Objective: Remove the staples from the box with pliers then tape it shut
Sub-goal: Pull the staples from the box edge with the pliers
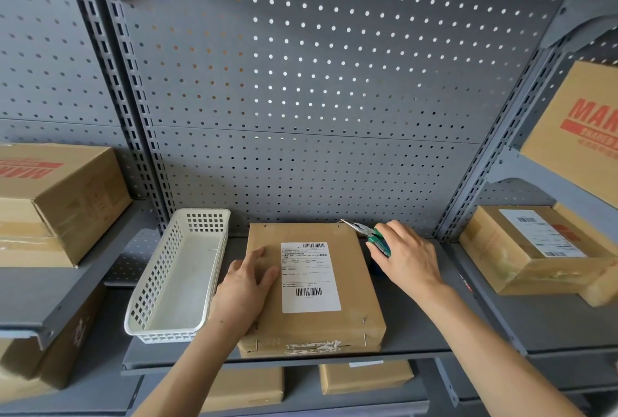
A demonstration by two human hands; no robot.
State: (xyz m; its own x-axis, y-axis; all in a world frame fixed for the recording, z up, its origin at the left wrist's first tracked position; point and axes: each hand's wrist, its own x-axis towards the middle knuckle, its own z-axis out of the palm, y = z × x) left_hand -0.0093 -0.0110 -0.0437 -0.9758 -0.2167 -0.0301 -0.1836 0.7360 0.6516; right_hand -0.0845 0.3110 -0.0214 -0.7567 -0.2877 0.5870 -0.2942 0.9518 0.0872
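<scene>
A flat brown cardboard box (pixel 354 296) with a white shipping label (pixel 309 277) lies on the grey shelf (pixel 418 323). Small staples show near its corners, one at the front right (pixel 364 320). My left hand (pixel 245 286) rests flat on the box's left side with straight fingers. My right hand (pixel 406 257) grips green-handled needle-nose pliers (pixel 368 232). The plier tips point left at the box's far right corner, where a staple sits. Torn tape remains on the box's front edge.
A white perforated plastic basket (pixel 157 286) stands just left of the box and holds a thin pin-like item. Other cardboard boxes sit on the left shelf (pixel 60 202), the right shelf (pixel 531 249) and the shelf below. A pegboard wall rises behind.
</scene>
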